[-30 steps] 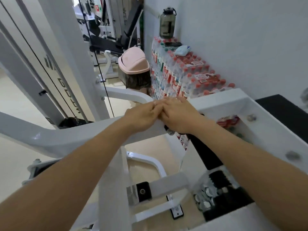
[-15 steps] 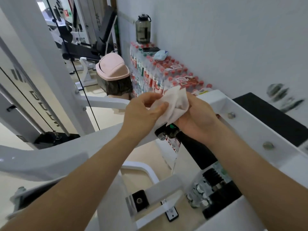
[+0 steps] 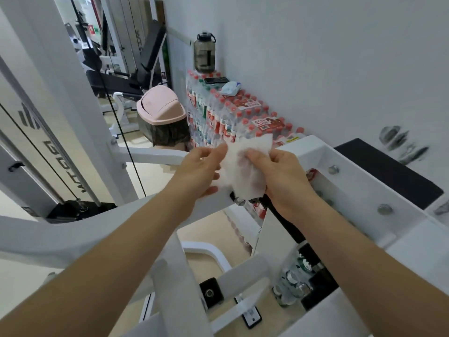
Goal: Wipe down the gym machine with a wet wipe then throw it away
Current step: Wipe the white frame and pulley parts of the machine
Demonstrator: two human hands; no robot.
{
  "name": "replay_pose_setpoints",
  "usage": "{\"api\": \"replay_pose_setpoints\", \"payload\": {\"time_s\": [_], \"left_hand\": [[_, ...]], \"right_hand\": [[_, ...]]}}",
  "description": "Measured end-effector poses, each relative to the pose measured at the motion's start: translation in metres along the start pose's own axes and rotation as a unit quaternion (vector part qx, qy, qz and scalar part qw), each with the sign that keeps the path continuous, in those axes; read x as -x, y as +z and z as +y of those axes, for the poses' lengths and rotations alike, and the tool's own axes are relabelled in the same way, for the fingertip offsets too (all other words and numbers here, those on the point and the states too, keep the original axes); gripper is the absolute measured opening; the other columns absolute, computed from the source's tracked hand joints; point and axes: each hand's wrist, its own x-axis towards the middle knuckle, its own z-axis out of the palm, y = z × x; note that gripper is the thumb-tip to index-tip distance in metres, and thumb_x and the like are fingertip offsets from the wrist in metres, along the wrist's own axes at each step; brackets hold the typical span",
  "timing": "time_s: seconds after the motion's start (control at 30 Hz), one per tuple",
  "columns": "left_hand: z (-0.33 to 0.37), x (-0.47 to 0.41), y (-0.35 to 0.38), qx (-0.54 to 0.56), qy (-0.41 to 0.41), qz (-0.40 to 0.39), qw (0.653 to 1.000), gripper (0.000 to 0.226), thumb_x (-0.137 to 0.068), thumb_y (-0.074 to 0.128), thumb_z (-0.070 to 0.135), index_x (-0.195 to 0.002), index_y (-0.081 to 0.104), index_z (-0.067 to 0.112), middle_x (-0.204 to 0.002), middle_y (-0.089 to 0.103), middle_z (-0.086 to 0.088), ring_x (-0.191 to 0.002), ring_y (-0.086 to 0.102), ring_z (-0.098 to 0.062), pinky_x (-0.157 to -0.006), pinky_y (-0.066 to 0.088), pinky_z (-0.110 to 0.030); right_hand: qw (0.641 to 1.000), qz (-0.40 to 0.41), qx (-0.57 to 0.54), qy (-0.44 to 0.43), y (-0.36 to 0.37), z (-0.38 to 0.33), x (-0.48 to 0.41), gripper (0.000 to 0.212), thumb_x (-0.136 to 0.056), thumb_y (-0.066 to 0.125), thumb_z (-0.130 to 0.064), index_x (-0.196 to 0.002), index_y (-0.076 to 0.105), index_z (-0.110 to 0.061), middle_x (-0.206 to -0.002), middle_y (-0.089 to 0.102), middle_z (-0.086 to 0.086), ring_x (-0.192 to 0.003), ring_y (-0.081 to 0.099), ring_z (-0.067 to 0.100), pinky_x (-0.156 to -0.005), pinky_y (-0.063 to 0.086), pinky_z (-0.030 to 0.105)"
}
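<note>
**Wipe held open in both hands over the machine's arm**

The wet wipe [image 3: 245, 169] is white, crumpled and partly spread. It hangs in the air between the two hands, just above the spot where the white arm of the gym machine [image 3: 73, 237] meets its boxy upper frame. Its lower edge hangs down close to a small dark fitting on that arm.

The left hand [image 3: 199, 171] pinches the wipe's upper left edge between thumb and forefinger, with the other fingers loosely bent beneath. The right hand [image 3: 284, 176] has its fingers curled over the wipe's right side and grips it. Both forearms reach in from the lower corners of the view.

To the right of the hands, two bolts [image 3: 384, 209] sit in the sloping side of the white frame. A black pad [image 3: 388, 173] lies beyond the frame's far edge, against the wall [image 3: 315, 69].

Behind the wipe, stacked bottle packs [image 3: 226, 117] with red caps stand along the wall. At the stack's far end a dark jug [image 3: 204, 54] stands upright on top. A phone [image 3: 216, 80] lies flat just in front of the jug, and a small white and blue packet [image 3: 230, 87] lies beside the phone.

A bin [image 3: 159, 108] with a pink swing lid and a dark liner stands on the floor at the stack's left side. Left of the bin, a thin black cable [image 3: 116, 113] runs down in front of the machine's white upright.
</note>
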Motion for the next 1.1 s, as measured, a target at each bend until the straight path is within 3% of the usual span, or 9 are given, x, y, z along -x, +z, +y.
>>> {"api": "replay_pose_setpoints", "payload": {"time_s": [0.1,0.23,0.37,0.47,0.57,0.67,0.83,0.93,1.1], "left_hand": [[0.004,0.01,0.004,0.049,0.013,-0.099,0.994,0.036,-0.089,0.063,0.042,-0.11,0.063,0.013,-0.092,0.072,0.001,-0.081,0.071,-0.013,-0.065,0.054,-0.025],[0.0,0.0,-0.014,0.112,0.021,0.001,0.993,0.009,-0.09,0.065,0.012,-0.099,0.065,0.011,-0.084,0.067,-0.005,-0.062,0.062,-0.014,-0.054,0.051,-0.023],[-0.002,-0.019,-0.044,-0.037,0.045,0.101,0.993,0.005,-0.086,0.072,0.014,-0.083,0.069,0.017,-0.078,0.068,-0.007,-0.062,0.06,-0.017,-0.056,0.049,-0.024],[0.001,-0.035,-0.06,-0.192,0.066,0.127,0.971,0.005,-0.085,0.073,0.02,-0.089,0.071,0.018,-0.083,0.068,-0.003,-0.07,0.061,-0.018,-0.063,0.052,-0.026],[-0.01,-0.048,-0.066,-0.341,0.056,0.117,0.931,0.008,-0.084,0.072,0.026,-0.091,0.07,0.023,-0.096,0.069,-0.002,-0.08,0.06,-0.019,-0.071,0.049,-0.029],[-0.024,-0.049,-0.07,-0.415,0.051,0.128,0.899,0.022,-0.086,0.069,0.029,-0.107,0.064,0.027,-0.11,0.064,0.0,-0.094,0.059,-0.02,-0.079,0.045,-0.029],[-0.03,-0.028,-0.081,-0.532,0.073,0.097,0.838,0.018,-0.092,0.051,0.023,-0.107,0.061,0.026,-0.112,0.064,-0.002,-0.104,0.057,-0.024,-0.085,0.045,-0.034],[-0.045,-0.018,-0.092,-0.549,0.029,0.047,0.834,0.028,-0.099,0.035,0.025,-0.108,0.06,0.017,-0.114,0.064,-0.008,-0.104,0.057,-0.028,-0.082,0.042,-0.034],[-0.053,-0.015,-0.086,-0.579,0.02,0.035,0.814,0.051,-0.102,0.018,0.047,-0.091,0.058,0.017,-0.091,0.056,-0.004,-0.086,0.051,-0.027,-0.076,0.038,-0.035]], "right_hand": [[0.998,-0.053,0.017,-0.022,0.01,-0.007,0.004,0.019,-0.096,0.06,-0.02,-0.1,0.071,-0.005,-0.097,0.073,0.015,-0.092,0.071,0.031,-0.08,0.058,0.051],[0.995,-0.008,-0.099,-0.001,0.01,-0.012,-0.001,0.012,-0.097,0.057,-0.01,-0.092,0.067,-0.008,-0.088,0.073,0.007,-0.083,0.07,0.021,-0.08,0.059,0.038],[0.998,0.04,-0.027,0.033,0.003,0.003,-0.003,0.009,-0.092,0.061,-0.009,-0.1,0.063,-0.012,-0.1,0.071,0.008,-0.093,0.069,0.027,-0.086,0.057,0.046],[0.987,0.002,0.147,0.067,0.005,0.019,0.003,0.033,-0.088,0.063,-0.016,-0.117,0.048,-0.021,-0.1,0.059,0.001,-0.087,0.065,0.023,-0.064,0.059,0.036],[0.871,-0.017,0.488,-0.057,0.009,0.022,0.011,0.05,-0.092,0.056,-0.027,-0.134,0.03,-0.025,-0.101,0.058,0.001,-0.082,0.061,0.019,-0.067,0.055,0.036],[0.723,0.024,0.639,-0.26,0.014,0.022,0.01,0.053,-0.095,0.049,-0.028,-0.144,0.029,-0.025,-0.138,0.044,0.006,-0.115,0.049,0.023,-0.086,0.053,0.04],[0.7,-0.233,0.567,-0.366,0.064,0.045,-0.017,0.043,-0.1,0.035,-0.034,-0.133,0.052,-0.014,-0.132,0.057,0.007,-0.117,0.053,0.025,-0.097,0.042,0.043],[0.648,-0.237,0.602,-0.401,0.089,0.062,-0.034,0.046,-0.102,0.024,-0.042,-0.117,0.058,-0.015,-0.107,0.065,0.004,-0.097,0.059,0.026,-0.085,0.043,0.042],[0.644,-0.228,0.708,-0.181,0.03,0.027,-0.088,0.051,-0.103,0.013,-0.047,-0.105,0.055,-0.019,-0.101,0.063,0.004,-0.091,0.057,0.021,-0.093,0.048,0.043]]}}
